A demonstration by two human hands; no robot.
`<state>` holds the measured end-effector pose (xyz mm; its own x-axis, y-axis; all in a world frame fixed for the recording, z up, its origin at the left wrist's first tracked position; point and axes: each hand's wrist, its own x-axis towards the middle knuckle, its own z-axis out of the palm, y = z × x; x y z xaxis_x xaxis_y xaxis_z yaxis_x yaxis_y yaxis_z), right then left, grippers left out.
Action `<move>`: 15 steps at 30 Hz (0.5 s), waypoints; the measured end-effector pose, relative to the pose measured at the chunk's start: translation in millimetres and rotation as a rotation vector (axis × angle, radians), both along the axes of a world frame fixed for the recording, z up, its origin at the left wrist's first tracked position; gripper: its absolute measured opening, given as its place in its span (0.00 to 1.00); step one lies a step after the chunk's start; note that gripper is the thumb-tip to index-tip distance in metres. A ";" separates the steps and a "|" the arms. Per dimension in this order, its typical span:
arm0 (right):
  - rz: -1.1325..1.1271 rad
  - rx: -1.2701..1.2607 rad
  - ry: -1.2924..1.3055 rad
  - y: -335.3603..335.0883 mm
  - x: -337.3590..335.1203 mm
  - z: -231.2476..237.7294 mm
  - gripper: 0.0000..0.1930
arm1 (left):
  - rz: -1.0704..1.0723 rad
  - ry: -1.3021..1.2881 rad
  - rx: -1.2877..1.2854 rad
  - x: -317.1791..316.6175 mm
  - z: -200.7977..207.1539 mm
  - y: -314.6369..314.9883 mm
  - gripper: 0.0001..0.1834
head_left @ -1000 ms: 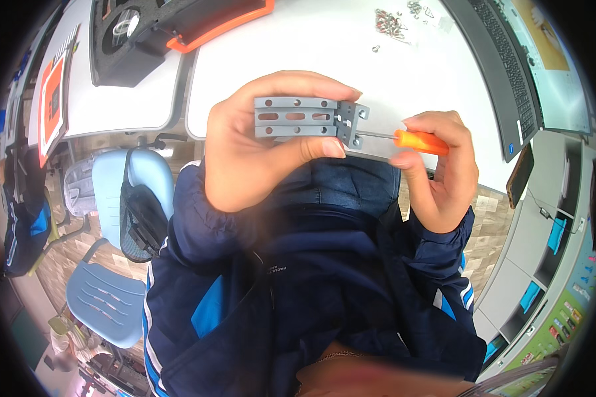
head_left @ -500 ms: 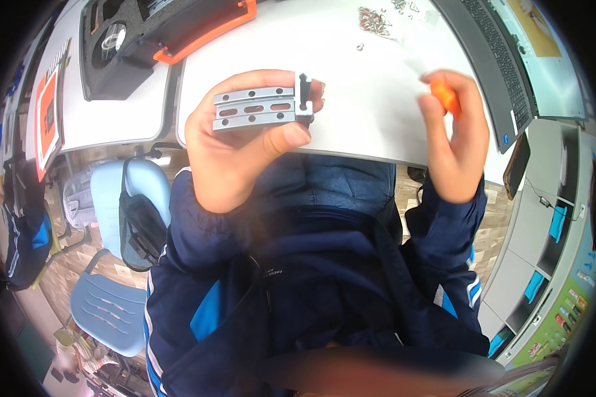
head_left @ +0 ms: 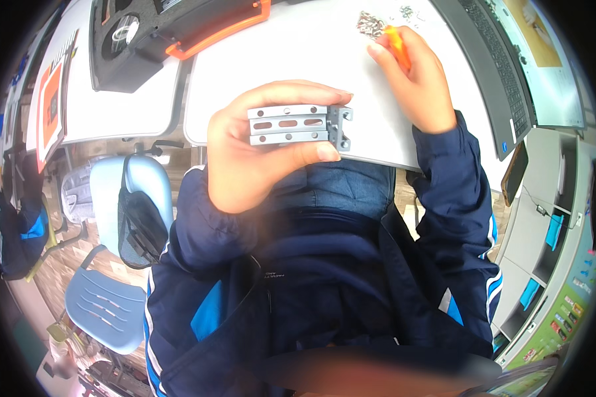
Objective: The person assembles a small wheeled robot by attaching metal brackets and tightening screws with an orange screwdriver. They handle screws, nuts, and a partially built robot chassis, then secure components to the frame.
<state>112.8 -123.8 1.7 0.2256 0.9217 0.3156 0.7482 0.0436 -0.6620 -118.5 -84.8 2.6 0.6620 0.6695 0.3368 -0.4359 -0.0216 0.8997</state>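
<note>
My left hand (head_left: 242, 162) is wrapped round a grey metal slotted beam (head_left: 288, 131), with holes along both edges and long slots down its middle. An end bracket (head_left: 341, 127) sits across the beam's right end, between my thumb and fingertips. Farther right, my right hand (head_left: 425, 86) grips an orange-handled screwdriver (head_left: 397, 46); its shaft cannot be made out. The screwdriver is close beside a pile of small metal screws (head_left: 371, 25) on the white table (head_left: 285, 53).
A second small heap of hardware (head_left: 407, 11) lies at the far edge of view. An open laptop (head_left: 487, 66) stands right, and a dark foam-lined case (head_left: 129, 56) with an orange handle (head_left: 218, 33) at far left. Blue chairs (head_left: 106, 304) stand left.
My right hand has moved up and left with the screwdriver, to beside the screws. My left hand has shifted right, and the beam's end bracket now faces more toward view.
</note>
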 end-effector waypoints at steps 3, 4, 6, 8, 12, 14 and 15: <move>0.107 0.039 0.344 -22.1 -18.3 17.1 0.06 | -0.010 -0.004 -0.065 0.2 -4.3 3.9 0.26; 0.135 0.029 0.432 -29.3 -24.7 21.7 0.06 | -0.006 -0.023 -0.105 1.1 -5.6 3.7 0.26; 0.188 0.017 0.614 -41.2 -36.1 29.0 0.05 | -0.003 -0.049 -0.175 3.6 -7.5 3.1 0.26; 0.173 0.046 0.601 -48.6 -44.8 34.3 0.05 | -0.018 -0.066 -0.208 5.7 -8.8 2.6 0.26; 0.082 0.040 0.467 -53.8 -54.7 40.4 0.06 | -0.030 -0.111 -0.152 10.0 -11.9 2.6 0.22; 0.118 0.097 0.445 -54.1 -57.3 40.2 0.06 | 0.013 -0.059 -0.071 10.4 -12.9 2.7 0.22; 0.114 0.111 0.460 -54.8 -58.3 39.9 0.06 | 0.031 -0.035 -0.038 10.4 -13.2 2.7 0.22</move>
